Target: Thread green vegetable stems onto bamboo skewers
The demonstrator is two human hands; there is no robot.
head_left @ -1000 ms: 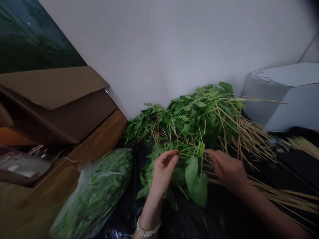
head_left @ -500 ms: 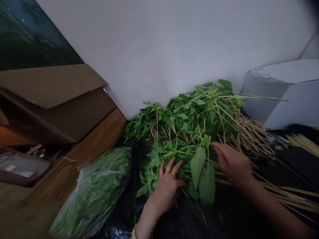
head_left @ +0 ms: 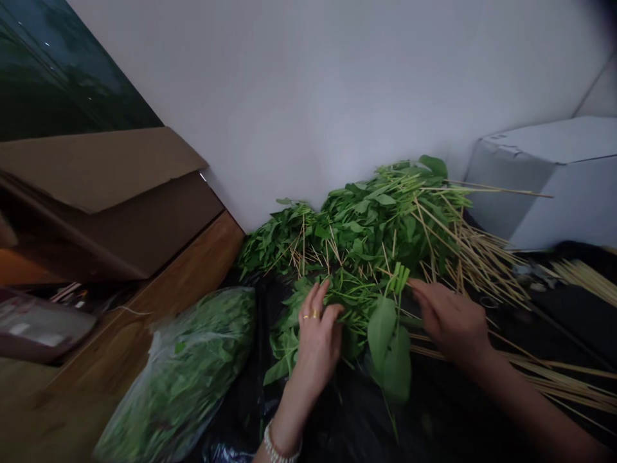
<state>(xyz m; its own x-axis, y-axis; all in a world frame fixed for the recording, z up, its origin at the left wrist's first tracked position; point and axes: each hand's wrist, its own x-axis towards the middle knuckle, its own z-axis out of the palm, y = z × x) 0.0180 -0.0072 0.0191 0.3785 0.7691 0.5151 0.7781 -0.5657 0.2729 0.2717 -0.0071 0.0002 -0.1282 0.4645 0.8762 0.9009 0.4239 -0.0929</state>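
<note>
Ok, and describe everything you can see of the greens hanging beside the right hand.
The greens are a short row of pale green stems side by side, seemingly threaded on a thin wooden stick held in the right hand. Smooth, broad, darker leaves hang down above the black sheet. The left hand is apart from them.

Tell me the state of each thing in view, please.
Left hand: at loose greens, seemingly empty
Right hand: pinching skewer
Skewer: threaded with stems
Heap: piled up, partly skewered
Spare skewers: lying bare
Bag: stuffed with leaves
Carton: apparently open
White box: shut
</note>
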